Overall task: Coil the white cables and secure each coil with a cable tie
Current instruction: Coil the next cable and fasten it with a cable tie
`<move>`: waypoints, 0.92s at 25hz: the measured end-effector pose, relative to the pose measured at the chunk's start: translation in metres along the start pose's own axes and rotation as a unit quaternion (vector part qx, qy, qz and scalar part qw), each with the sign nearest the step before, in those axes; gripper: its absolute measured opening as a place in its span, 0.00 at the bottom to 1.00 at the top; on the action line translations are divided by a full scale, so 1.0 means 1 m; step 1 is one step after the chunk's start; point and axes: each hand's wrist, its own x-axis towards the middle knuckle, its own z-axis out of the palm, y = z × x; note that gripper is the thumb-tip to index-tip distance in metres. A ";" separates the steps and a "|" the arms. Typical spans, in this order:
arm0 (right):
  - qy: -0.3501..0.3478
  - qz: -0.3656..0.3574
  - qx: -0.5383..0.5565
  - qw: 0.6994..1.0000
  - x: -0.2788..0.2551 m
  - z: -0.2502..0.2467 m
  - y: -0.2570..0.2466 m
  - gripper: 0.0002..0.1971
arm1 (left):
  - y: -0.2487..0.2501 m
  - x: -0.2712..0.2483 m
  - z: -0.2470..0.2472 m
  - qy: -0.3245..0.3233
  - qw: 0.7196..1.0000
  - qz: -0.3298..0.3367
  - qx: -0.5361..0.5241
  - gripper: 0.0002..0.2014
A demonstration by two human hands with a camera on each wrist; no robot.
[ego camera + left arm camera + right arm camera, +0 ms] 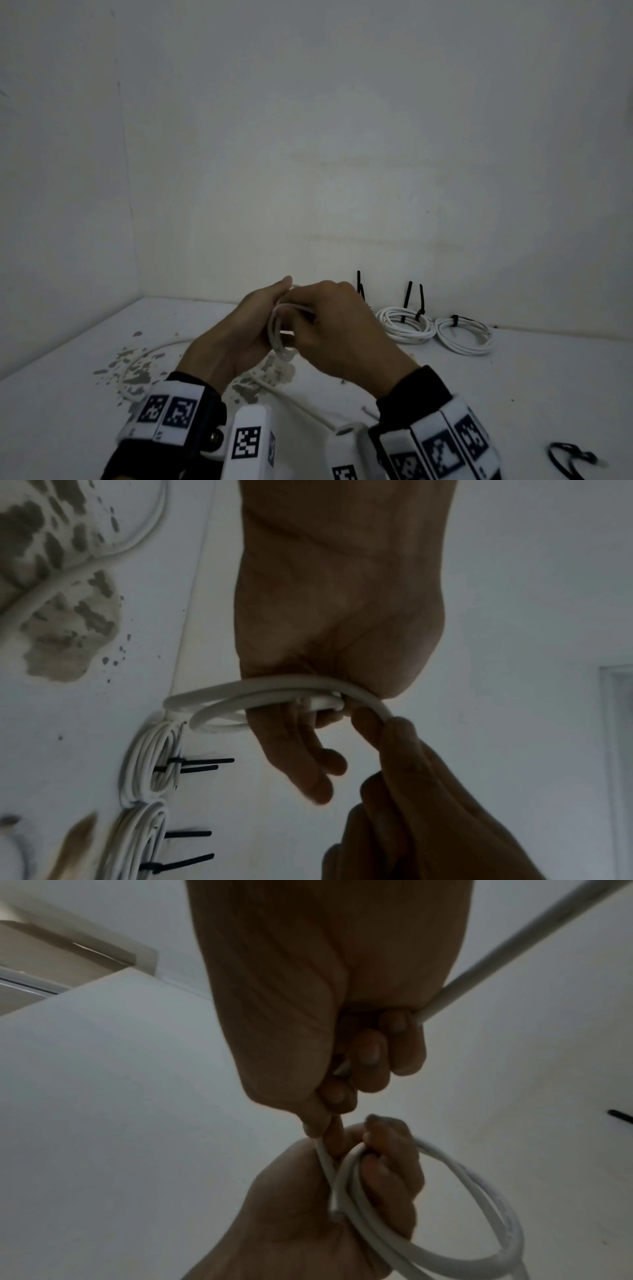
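Note:
Above the white table, my left hand (253,325) grips a small coil of white cable (279,337) of two or three loops. In the left wrist view the coil (260,691) crosses my palm under the curled fingers (308,764). My right hand (339,329) meets it from the right and pinches the same cable (323,1153) at the coil's top, fingers curled round the strand (479,969). The cable's loose length (144,359) trails in a curve over the table below. A black cable tie (568,457) lies looped at the near right.
Two tied white coils (406,323) (466,334) lie by the back wall, black tie tails (409,294) standing up. A third tail (359,284) rises behind my right hand. The table's paint is chipped at the left (137,366). Walls close the left and back.

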 end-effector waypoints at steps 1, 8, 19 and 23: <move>0.024 0.015 0.014 1.000 0.001 0.000 0.005 0.10 | 0.000 0.000 0.002 -0.006 1.000 0.001 -0.002 0.25; 0.124 0.122 -0.018 0.985 0.001 -0.014 0.032 0.13 | 0.003 -0.002 0.016 -0.021 0.999 -0.012 0.048 0.21; 0.016 0.285 -0.064 0.956 -0.030 -0.082 0.091 0.20 | 0.011 -0.004 -0.028 0.070 0.988 0.021 -0.137 0.28; 0.147 0.329 -0.076 0.930 -0.024 -0.060 0.096 0.28 | 0.012 -0.003 -0.014 0.010 0.983 0.005 -0.182 0.27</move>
